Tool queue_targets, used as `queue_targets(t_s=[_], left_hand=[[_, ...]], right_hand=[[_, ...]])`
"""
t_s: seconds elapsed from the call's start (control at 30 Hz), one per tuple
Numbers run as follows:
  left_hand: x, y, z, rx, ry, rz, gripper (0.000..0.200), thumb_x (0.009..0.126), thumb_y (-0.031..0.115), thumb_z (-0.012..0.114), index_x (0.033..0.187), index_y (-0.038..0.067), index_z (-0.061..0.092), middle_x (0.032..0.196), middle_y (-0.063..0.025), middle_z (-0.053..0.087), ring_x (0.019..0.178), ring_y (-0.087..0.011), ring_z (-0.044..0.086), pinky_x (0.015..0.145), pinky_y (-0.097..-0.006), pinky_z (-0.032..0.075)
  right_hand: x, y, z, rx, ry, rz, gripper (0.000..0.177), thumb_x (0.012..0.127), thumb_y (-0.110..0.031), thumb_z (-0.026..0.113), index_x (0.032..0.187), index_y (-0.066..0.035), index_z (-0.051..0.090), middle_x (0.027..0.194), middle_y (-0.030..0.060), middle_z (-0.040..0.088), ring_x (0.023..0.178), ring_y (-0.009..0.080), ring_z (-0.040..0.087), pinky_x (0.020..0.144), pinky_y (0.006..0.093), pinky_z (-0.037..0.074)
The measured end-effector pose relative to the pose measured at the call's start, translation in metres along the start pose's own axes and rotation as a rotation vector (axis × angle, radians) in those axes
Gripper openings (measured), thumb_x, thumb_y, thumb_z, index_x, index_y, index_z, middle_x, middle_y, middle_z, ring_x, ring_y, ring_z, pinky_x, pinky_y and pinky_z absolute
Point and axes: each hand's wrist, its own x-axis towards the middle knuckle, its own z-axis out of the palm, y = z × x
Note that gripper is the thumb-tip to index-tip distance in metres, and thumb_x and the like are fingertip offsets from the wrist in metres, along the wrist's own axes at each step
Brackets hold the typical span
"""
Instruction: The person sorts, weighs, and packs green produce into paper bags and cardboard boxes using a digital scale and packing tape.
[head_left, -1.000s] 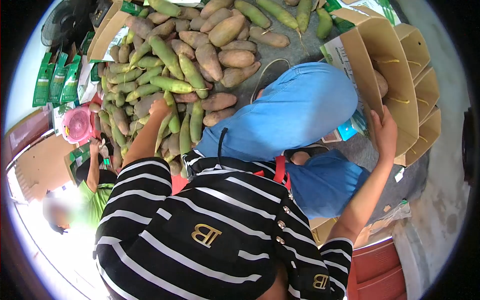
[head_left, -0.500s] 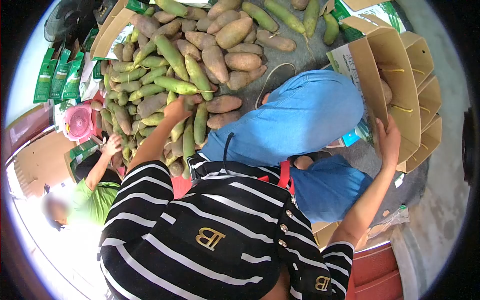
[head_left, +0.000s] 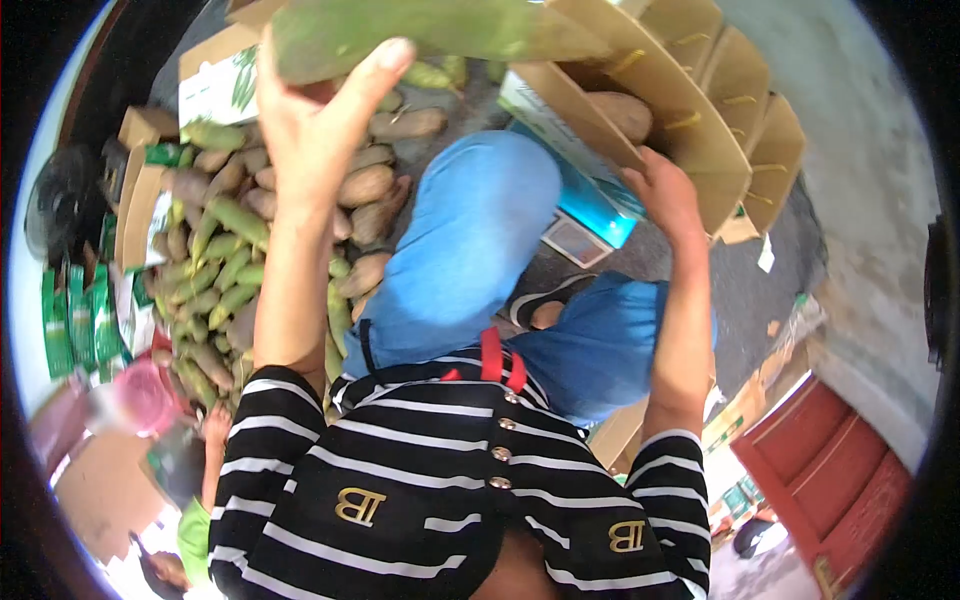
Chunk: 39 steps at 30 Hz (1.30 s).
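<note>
My left hand (head_left: 315,130) is raised near the camera, its fingers and thumb closed round a large green radish (head_left: 420,35). The radish is blurred and paler at its right end, which lies over the upper edge of an open cardboard box (head_left: 570,110). My right hand (head_left: 665,195) grips the near edge of that box. Inside the box a brown, earth-coloured root (head_left: 620,115) shows. Below my left hand spreads a pile of green radishes (head_left: 235,220) and brownish roots (head_left: 365,185).
More open cardboard boxes (head_left: 745,80) stand nested at the right. A glossy blue box (head_left: 600,205) and a white-framed flat object (head_left: 578,240) lie by my knees. Green cartons (head_left: 75,320), a pink fan (head_left: 145,395) and another person's arm (head_left: 213,450) are at the left.
My left hand has left the pile and come up with a green radish, towards the box. My right hand stays on the box edge. The whole view has turned to the right.
</note>
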Motion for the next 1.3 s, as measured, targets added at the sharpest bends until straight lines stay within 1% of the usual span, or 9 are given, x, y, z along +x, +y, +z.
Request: queue_targets(t_s=[0.13, 0.2, 0.47, 0.63, 0.83, 1.0, 1.1, 1.23, 1.3], left_hand=[[0.004, -0.02, 0.08, 0.07, -0.232, -0.128, 0.061, 0.075, 0.021, 0.074, 0.123, -0.003, 0.044, 0.111, -0.0134, 0.057, 0.102, -0.0221, 0.055, 0.087, -0.0343, 0.045], [-0.008, -0.012, 0.097, 0.531, -0.245, 0.238, 0.076, 0.073, 0.022, 0.075, 0.131, -0.001, 0.033, 0.117, -0.0188, 0.052, 0.109, -0.0297, 0.052, 0.091, -0.0391, 0.043], [-0.042, -0.023, 0.116, 1.024, -1.125, 0.166, 0.04, 0.079, 0.026, 0.063, 0.11, 0.004, 0.051, 0.101, -0.0187, 0.059, 0.091, -0.0379, 0.058, 0.075, -0.0454, 0.047], [-0.044, -0.023, 0.119, 1.009, -1.155, 0.219, 0.04, 0.08, 0.024, 0.063, 0.112, 0.004, 0.051, 0.104, -0.0183, 0.059, 0.094, -0.0372, 0.057, 0.077, -0.0438, 0.046], [-0.043, -0.026, 0.12, 0.98, -1.138, 0.247, 0.041, 0.082, 0.025, 0.062, 0.113, 0.001, 0.052, 0.106, -0.0198, 0.058, 0.095, -0.0374, 0.057, 0.078, -0.0428, 0.046], [-0.042, -0.025, 0.117, 0.954, -1.129, 0.255, 0.041, 0.081, 0.025, 0.062, 0.113, 0.0, 0.053, 0.108, -0.0204, 0.058, 0.096, -0.0376, 0.057, 0.079, -0.0424, 0.045], [-0.042, -0.026, 0.114, 0.943, -1.133, 0.253, 0.04, 0.081, 0.024, 0.062, 0.112, 0.0, 0.053, 0.107, -0.0202, 0.058, 0.096, -0.0373, 0.057, 0.08, -0.0423, 0.045], [-0.043, -0.023, 0.117, 0.954, -1.133, 0.218, 0.039, 0.08, 0.023, 0.063, 0.111, 0.0, 0.053, 0.102, -0.0192, 0.059, 0.093, -0.0367, 0.057, 0.078, -0.0424, 0.046], [-0.045, -0.02, 0.12, 0.95, -1.144, 0.213, 0.038, 0.08, 0.022, 0.063, 0.111, 0.001, 0.052, 0.101, -0.019, 0.059, 0.092, -0.037, 0.057, 0.077, -0.0426, 0.045]], right_hand=[[-0.001, -0.003, 0.001, -0.01, 0.029, 0.013, 0.027, 0.082, -0.027, 0.059, 0.102, -0.008, 0.056, 0.093, 0.0173, 0.063, 0.087, 0.0358, 0.06, 0.072, 0.0462, 0.048], [-0.002, -0.006, -0.003, -0.013, -0.013, 0.033, 0.028, 0.082, -0.027, 0.059, 0.102, -0.007, 0.056, 0.091, 0.0182, 0.063, 0.088, 0.0362, 0.06, 0.073, 0.0459, 0.047], [-0.003, -0.002, 0.006, 0.031, 0.056, 0.025, 0.028, 0.081, -0.027, 0.06, 0.1, -0.007, 0.058, 0.09, 0.0161, 0.064, 0.088, 0.0354, 0.06, 0.074, 0.0459, 0.047], [0.002, -0.005, 0.015, 0.011, 0.044, 0.063, 0.025, 0.08, -0.027, 0.061, 0.09, -0.004, 0.061, 0.089, 0.0167, 0.064, 0.087, 0.0338, 0.061, 0.073, 0.0436, 0.049], [-0.054, -0.015, -0.036, 0.248, 0.622, -0.028, 0.024, 0.082, -0.023, 0.061, 0.097, -0.005, 0.062, 0.095, 0.0113, 0.062, 0.089, 0.0286, 0.061, 0.071, 0.0391, 0.05], [-0.2, 0.047, -0.008, 0.479, 1.023, 0.51, 0.021, 0.085, -0.01, 0.056, 0.105, -0.004, 0.059, 0.099, 0.0126, 0.062, 0.094, 0.0248, 0.06, 0.082, 0.0329, 0.047], [-0.334, 0.077, 0.066, 0.224, 0.665, 1.001, 0.038, 0.088, -0.024, 0.057, 0.118, -0.001, 0.052, 0.109, 0.0184, 0.057, 0.1, 0.0312, 0.056, 0.088, 0.037, 0.043], [-0.511, 0.053, 0.184, 0.056, -0.005, 1.097, 0.068, 0.075, -0.036, 0.067, 0.13, -0.007, 0.039, 0.114, 0.0226, 0.054, 0.104, 0.0391, 0.052, 0.084, 0.0459, 0.044], [-0.538, 0.035, 0.202, 0.045, -0.199, 1.309, 0.043, 0.08, -0.039, 0.059, 0.107, -0.006, 0.056, 0.082, 0.0214, 0.064, 0.076, 0.04, 0.061, 0.069, 0.049, 0.047]])
